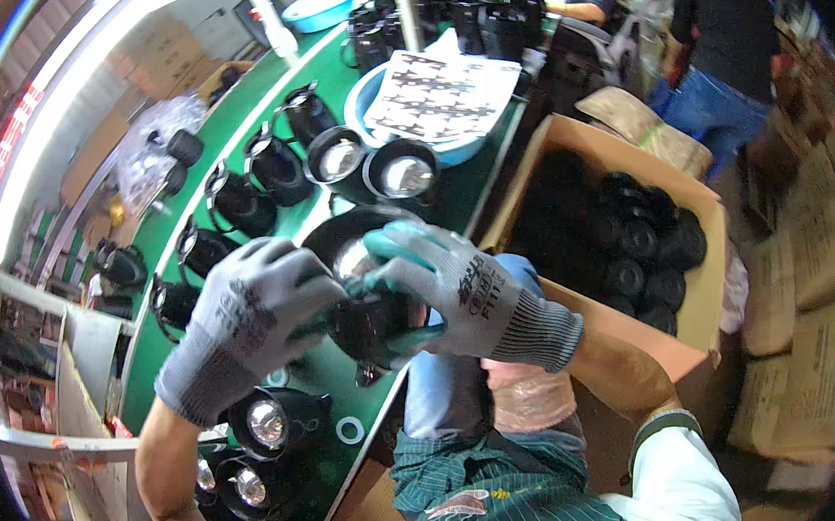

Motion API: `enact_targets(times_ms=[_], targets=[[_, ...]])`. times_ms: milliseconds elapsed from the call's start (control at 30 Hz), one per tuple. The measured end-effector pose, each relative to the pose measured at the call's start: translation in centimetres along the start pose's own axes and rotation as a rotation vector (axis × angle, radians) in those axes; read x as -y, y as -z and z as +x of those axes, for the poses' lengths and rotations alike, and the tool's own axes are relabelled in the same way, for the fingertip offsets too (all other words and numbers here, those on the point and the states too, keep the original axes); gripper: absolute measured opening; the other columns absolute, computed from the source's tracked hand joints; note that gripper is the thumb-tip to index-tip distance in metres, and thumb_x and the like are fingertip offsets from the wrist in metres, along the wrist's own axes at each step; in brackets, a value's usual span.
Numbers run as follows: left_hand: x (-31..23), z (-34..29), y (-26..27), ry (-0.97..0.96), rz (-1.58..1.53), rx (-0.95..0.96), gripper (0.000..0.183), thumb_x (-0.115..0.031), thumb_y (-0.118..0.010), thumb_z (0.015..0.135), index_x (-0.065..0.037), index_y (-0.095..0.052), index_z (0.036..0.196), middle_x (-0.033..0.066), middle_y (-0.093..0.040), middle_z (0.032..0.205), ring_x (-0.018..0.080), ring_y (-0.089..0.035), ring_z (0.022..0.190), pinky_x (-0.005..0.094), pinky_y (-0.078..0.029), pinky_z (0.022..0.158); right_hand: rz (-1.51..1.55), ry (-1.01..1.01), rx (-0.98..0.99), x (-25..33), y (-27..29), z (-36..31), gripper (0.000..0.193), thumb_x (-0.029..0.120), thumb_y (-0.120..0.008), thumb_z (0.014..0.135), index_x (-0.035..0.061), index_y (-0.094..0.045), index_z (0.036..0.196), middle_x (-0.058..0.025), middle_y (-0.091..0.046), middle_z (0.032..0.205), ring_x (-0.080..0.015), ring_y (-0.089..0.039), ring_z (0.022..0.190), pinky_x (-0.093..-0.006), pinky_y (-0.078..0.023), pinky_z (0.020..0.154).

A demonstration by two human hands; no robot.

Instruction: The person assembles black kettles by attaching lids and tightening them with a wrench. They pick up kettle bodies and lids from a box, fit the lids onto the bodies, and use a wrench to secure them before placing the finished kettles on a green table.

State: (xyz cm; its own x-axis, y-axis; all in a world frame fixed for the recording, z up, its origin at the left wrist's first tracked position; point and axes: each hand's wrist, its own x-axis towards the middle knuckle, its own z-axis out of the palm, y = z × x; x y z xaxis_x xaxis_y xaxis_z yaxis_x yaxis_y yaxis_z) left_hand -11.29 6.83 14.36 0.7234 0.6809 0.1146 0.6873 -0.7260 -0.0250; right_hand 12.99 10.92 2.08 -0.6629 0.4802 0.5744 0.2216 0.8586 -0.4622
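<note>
A glossy black jug [370, 337] with a bright metal inside is held in front of me, tilted, over the edge of the green table [293, 381]. My right hand [465, 286], in a grey glove with teal fingers, is closed round its right side, fingers across the rim. My left hand [267, 310], gloved the same way, is closed in a pinch against the jug's left side. Whatever is between its fingertips is hidden and slightly blurred. Just beyond stand two similar jugs, their shiny insides showing: one jug [401, 175] and another jug [335, 158].
More black jugs [241, 199] line the table's left side, and others [267, 423] lie nearer me. A white ring [350, 430] rests by the edge. Behind is a blue basin [361, 95] under a patterned sheet [447, 92]. At right, a carton [635, 325] holds round black parts. Two people work farther back.
</note>
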Motion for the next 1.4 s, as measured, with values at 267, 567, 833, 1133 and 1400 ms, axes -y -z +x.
enact_targets(times_ms=[267,567,833,1133,1400], targets=[[-5.4,-4.6,-12.2,0.497,-0.499,-0.442,0.076,-0.004,-0.074,0.071,-0.001,-0.053,0.144,0.0170,-0.064,0.129,0.0258,-0.063,0.116,0.0384,-0.051,0.099,0.234,-0.441,-0.518,3.3,1.9,-14.6,0.067,0.034,-0.093,0.070,0.0022,-0.063,0.120,-0.0219,-0.058,0.141,-0.0365,-0.054,0.133,-0.0457,-0.042,0.112],[-7.9,-3.8,-27.8,0.733,-0.877,-0.173,0.069,0.001,-0.071,0.077,0.000,-0.052,0.144,0.0153,-0.066,0.127,0.0224,-0.066,0.107,0.0350,-0.052,0.097,0.546,-0.692,-0.638,5.8,3.6,-18.4,0.044,0.017,-0.091,0.073,0.0033,-0.067,0.108,-0.0236,-0.056,0.142,-0.0326,-0.057,0.132,-0.0412,-0.048,0.108],[-7.7,-1.2,-30.0,0.811,-0.983,-0.120,0.063,-0.001,-0.070,0.080,0.001,-0.055,0.140,0.0141,-0.067,0.123,0.0214,-0.066,0.105,0.0346,-0.053,0.095,1.076,-0.744,-0.265,-4.5,5.5,-22.9,0.037,0.033,-0.075,0.092,0.0038,-0.070,0.114,-0.0097,-0.073,0.106,-0.0190,-0.069,0.096,-0.0358,-0.055,0.087],[-7.6,-2.0,-30.9,0.980,-1.031,-0.129,0.055,-0.003,-0.070,0.082,0.001,-0.058,0.136,0.0127,-0.069,0.119,0.0203,-0.067,0.102,0.0340,-0.054,0.093,-0.259,-1.975,0.783,-29.3,1.8,-42.9,0.140,0.080,-0.069,0.071,0.0090,0.010,0.162,-0.0310,-0.033,0.158,-0.0480,-0.031,0.146,-0.0621,-0.026,0.116],[-8.6,-3.1,-31.0,1.066,-1.128,-0.182,0.049,-0.006,-0.070,0.084,0.002,-0.061,0.132,0.0114,-0.070,0.116,0.0193,-0.068,0.099,0.0336,-0.055,0.090,-0.393,-1.927,1.073,-29.3,0.1,-41.9,0.146,0.075,-0.076,0.069,0.0114,0.017,0.161,-0.0308,-0.033,0.158,-0.0481,-0.031,0.147,-0.0647,-0.020,0.118]])
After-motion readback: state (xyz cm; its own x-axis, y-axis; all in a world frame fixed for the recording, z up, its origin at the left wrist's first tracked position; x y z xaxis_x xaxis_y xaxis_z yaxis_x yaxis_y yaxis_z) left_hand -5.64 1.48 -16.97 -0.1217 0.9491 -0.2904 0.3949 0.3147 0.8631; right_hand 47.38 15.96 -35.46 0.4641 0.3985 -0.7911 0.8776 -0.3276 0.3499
